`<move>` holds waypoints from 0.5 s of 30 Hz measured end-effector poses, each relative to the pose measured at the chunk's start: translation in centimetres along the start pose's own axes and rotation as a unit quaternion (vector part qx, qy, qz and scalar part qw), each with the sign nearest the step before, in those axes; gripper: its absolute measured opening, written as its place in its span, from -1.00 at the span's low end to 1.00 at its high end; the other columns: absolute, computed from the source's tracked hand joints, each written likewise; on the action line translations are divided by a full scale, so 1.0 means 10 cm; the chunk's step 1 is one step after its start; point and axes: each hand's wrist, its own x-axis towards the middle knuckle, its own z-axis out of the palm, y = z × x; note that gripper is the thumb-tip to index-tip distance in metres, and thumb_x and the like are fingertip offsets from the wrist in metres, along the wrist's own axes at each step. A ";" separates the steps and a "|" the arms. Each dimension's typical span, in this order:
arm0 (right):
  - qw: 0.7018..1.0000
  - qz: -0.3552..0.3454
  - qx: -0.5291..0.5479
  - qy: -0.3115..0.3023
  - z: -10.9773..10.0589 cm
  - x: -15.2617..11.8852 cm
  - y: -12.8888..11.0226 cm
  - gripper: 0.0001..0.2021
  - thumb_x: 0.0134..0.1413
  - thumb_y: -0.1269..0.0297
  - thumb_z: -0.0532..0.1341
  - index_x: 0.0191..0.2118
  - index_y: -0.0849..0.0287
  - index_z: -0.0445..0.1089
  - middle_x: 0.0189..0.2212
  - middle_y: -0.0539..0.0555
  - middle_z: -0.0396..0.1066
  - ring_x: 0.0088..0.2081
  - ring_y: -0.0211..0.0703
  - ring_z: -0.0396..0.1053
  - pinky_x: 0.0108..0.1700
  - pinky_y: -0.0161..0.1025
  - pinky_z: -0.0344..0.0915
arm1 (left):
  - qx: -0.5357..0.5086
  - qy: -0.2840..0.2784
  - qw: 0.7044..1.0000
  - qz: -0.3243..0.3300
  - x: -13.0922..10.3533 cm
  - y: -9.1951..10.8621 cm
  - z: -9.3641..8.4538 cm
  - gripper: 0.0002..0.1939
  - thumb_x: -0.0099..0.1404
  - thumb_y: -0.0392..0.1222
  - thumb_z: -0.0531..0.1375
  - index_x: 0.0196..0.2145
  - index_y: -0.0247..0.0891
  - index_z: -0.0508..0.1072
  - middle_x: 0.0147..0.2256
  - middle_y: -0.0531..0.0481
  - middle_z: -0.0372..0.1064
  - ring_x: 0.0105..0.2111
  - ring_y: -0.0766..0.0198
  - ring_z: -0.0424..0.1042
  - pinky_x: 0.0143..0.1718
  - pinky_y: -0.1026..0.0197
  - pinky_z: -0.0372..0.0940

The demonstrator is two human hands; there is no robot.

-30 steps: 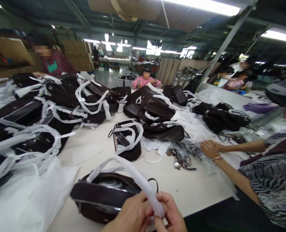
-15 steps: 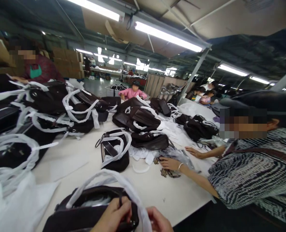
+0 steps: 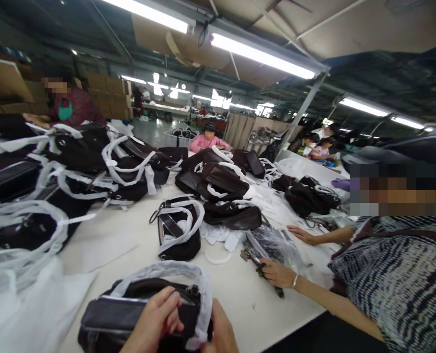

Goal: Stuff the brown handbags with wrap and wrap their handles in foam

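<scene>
A dark handbag (image 3: 115, 314) lies on the table in front of me, its top facing me. Its arched handle (image 3: 203, 299) is wrapped in white padding. Over the bag's front and opening is my left hand (image 3: 157, 316), with its fingers curled together; whether anything is in them is hidden. My right hand (image 3: 220, 328) closes around the bag's right end, by the foot of the wrapped handle, and its fingertips are partly hidden. Beyond stands another dark handbag (image 3: 183, 247) with a padded handle.
Dark handbags (image 3: 129, 169) with wrapped handles pile up on the left and at the back of the white table (image 3: 240, 299). White wrapping (image 3: 30, 304) lies at near left. On the right, a co-worker's hand (image 3: 280, 273) touches chains beside a clear plastic bag (image 3: 276, 242).
My left hand has come off the dark strap at the opening and now has curled fingers over the bag. My right hand has moved in against its right end. The co-worker's hand has pulled the chains nearer.
</scene>
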 end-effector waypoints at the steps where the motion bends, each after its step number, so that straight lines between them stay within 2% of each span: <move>1: 1.000 0.004 0.013 -0.016 -0.02 0.02 -0.03 -0.60 -0.17 0.40 0.25 -0.10 0.05 0.40 -0.22 0.06 0.51 -0.19 0.07 0.45 -0.17 -0.16 0.38 | 0.001 0.015 1.000 0.002 -0.04 0.05 -0.03 -0.40 0.03 0.40 0.31 -0.46 -0.20 0.26 -0.71 0.32 -0.14 -0.66 0.45 -0.14 -0.46 0.27 0.20; 5: 1.000 -0.009 0.013 -0.021 -0.18 0.05 0.01 -0.82 -0.11 0.43 0.14 -0.31 0.11 0.37 -0.37 0.02 0.43 -0.31 -0.08 0.36 -0.23 -0.22 0.28 | 0.087 0.059 0.994 0.003 -0.18 0.18 -0.30 -0.42 0.05 0.42 0.23 -0.49 -0.19 0.24 -0.70 0.30 -0.15 -0.66 0.43 -0.19 -0.58 0.31 -0.04; 7: 0.999 -0.028 0.017 -0.031 -0.27 0.05 0.07 -0.85 -0.07 0.40 0.15 -0.32 0.11 0.39 -0.36 0.03 0.42 -0.29 -0.07 0.36 -0.22 -0.23 0.28 | 0.174 0.074 0.982 0.001 -0.25 0.23 -0.47 -0.46 0.11 0.38 0.16 -0.53 -0.17 0.18 -0.69 0.27 -0.12 -0.65 0.41 -0.15 -0.59 0.29 -0.14; 9: 0.997 -0.041 0.020 -0.064 -0.33 0.04 0.14 -0.79 -0.06 0.40 0.16 -0.24 0.11 0.42 -0.29 0.06 0.45 -0.23 -0.04 0.39 -0.17 -0.21 0.31 | 0.276 0.068 0.959 0.005 -0.33 0.29 -0.56 -0.57 0.17 0.23 0.11 -0.54 -0.17 0.14 -0.66 0.21 -0.04 -0.62 0.37 -0.04 -0.55 0.28 -0.14; 10: 0.996 -0.044 0.017 -0.075 -0.35 0.03 0.18 -0.73 -0.07 0.42 0.16 -0.19 0.10 0.44 -0.25 0.07 0.47 -0.19 -0.02 0.40 -0.13 -0.20 0.32 | 0.334 0.052 0.941 0.006 -0.36 0.34 -0.58 -0.64 0.18 0.13 0.11 -0.55 -0.18 0.16 -0.62 0.17 0.04 -0.58 0.34 0.04 -0.52 0.27 -0.09; 12: 0.996 -0.048 -0.005 -0.078 -0.36 0.03 0.24 -0.65 -0.10 0.43 0.18 -0.12 0.08 0.46 -0.18 0.10 0.50 -0.11 0.04 0.42 -0.07 -0.17 0.36 | 0.464 0.010 0.886 0.005 -0.41 0.44 -0.53 -0.77 0.18 -0.04 0.09 -0.53 -0.21 0.26 -0.52 0.06 0.26 -0.46 0.24 0.25 -0.41 0.23 0.02; 14: 0.995 -0.058 -0.034 -0.069 -0.33 0.05 0.30 -0.63 -0.10 0.40 0.22 -0.09 0.05 0.48 -0.13 0.12 0.51 -0.06 0.10 0.42 -0.02 -0.13 0.38 | 0.573 -0.012 0.819 0.001 -0.41 0.51 -0.42 -0.80 0.19 -0.10 0.06 -0.48 -0.23 0.38 -0.37 -0.08 0.44 -0.30 0.08 0.38 -0.26 0.16 0.10; 15: 0.994 -0.063 -0.048 -0.070 -0.31 0.05 0.31 -0.65 -0.09 0.38 0.24 -0.10 0.03 0.49 -0.13 0.12 0.52 -0.05 0.12 0.43 -0.01 -0.11 0.39 | 0.605 -0.010 0.796 0.001 -0.39 0.53 -0.36 -0.78 0.21 -0.09 0.05 -0.45 -0.22 0.42 -0.32 -0.13 0.48 -0.24 0.02 0.41 -0.21 0.12 0.11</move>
